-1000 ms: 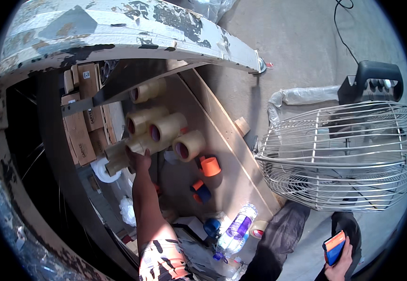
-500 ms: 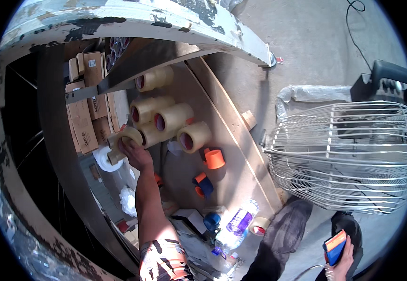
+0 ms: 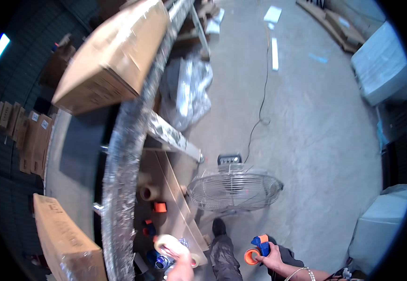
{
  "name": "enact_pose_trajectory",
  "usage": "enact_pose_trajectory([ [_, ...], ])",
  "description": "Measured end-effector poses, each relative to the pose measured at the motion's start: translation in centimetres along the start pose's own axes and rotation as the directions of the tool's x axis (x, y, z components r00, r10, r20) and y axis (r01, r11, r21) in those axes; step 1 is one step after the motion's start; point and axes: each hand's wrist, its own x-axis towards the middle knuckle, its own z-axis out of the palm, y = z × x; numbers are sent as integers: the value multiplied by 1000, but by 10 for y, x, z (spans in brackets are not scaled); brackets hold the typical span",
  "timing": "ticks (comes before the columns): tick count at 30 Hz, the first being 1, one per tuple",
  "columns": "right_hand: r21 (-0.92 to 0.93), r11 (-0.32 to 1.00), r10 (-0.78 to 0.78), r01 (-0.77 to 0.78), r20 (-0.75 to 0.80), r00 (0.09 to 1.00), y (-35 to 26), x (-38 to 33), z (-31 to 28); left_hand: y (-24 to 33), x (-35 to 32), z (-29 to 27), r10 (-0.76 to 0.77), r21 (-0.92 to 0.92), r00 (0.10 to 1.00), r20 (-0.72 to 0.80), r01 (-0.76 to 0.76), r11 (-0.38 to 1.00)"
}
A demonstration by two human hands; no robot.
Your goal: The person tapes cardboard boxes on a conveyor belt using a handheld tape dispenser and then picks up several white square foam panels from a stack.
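My left hand point(image 3: 183, 266) comes up at the lower edge, closed around a beige roll of tape point(image 3: 169, 243). It is held just beside the wrapped table edge point(image 3: 119, 187). My right hand point(image 3: 275, 262) grips an orange and blue tape dispenser point(image 3: 257, 248) above my dark trouser leg point(image 3: 224, 255). On the shelf under the table another beige roll point(image 3: 148, 192) lies near an orange piece point(image 3: 160, 206).
A large cardboard box point(image 3: 105, 61) sits on the table top, and another point(image 3: 63, 239) at the lower left. A wire-caged fan point(image 3: 234, 187) stands on the concrete floor just ahead of my feet. A cable point(image 3: 261, 93) runs across the floor. White covered bulks point(image 3: 381, 61) stand at the right.
The view has risen from under the table to high above it. My left hand has left the stack of rolls and now holds one roll. My right hand still holds the dispenser.
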Motion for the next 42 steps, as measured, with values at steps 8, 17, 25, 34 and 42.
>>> enact_pose_trajectory([
  [8,105,973,-207,208,-21,978,-104,-108,-106,-115,-184,-236,449,-787,647,616,530,316],
  [17,495,627,-778,602,440,449,-64,-346,-16,-182,-277,-490,-122,-683,990,-74,39,729],
  [25,613,606,-655,507,746,-120,125,-529,35,-341,-483,-607,-472,-567,789,-393,196,800],
  [34,409,799,-168,441,856,-489,306,-678,79,-487,-639,-668,-707,-509,418,-571,495,704],
  [42,424,823,-33,379,701,-712,430,-776,150,-582,-702,-679,-887,-738,65,-457,529,418],
])
